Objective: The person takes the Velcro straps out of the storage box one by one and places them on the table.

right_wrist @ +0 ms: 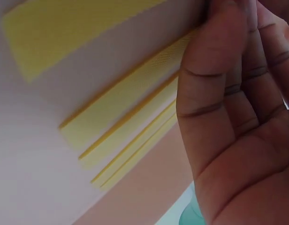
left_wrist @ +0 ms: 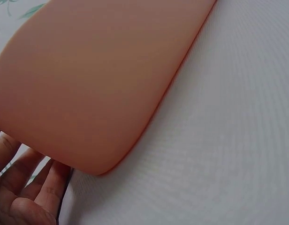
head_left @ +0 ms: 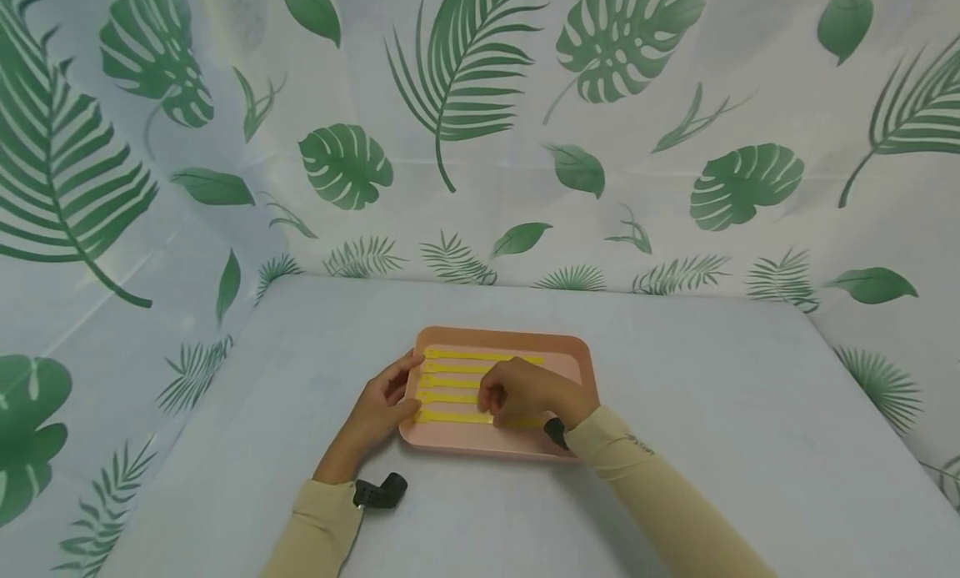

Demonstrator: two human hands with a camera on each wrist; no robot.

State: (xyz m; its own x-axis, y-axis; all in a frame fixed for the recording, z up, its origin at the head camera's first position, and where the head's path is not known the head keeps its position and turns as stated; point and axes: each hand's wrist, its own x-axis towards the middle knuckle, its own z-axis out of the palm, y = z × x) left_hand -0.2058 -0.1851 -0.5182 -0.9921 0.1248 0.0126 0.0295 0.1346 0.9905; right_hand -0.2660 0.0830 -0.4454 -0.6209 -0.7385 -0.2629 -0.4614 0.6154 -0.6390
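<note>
Partly under right hand [head_left: 521, 389], yellow strips [head_left: 453, 384]

Our left forearm [head_left: 315, 528] and right forearm [head_left: 660, 503] angle inward from beyond the near edge of the tray [head_left: 495, 450]. Our left hand [head_left: 378, 403] holds its left edge, thumb nearer us than the index finger. Our right wrist [head_left: 577, 407] bends above the right side; our right hand [head_left: 521, 390] hangs mid-tray, fingers curled, fingertips partly hidden.
</note>
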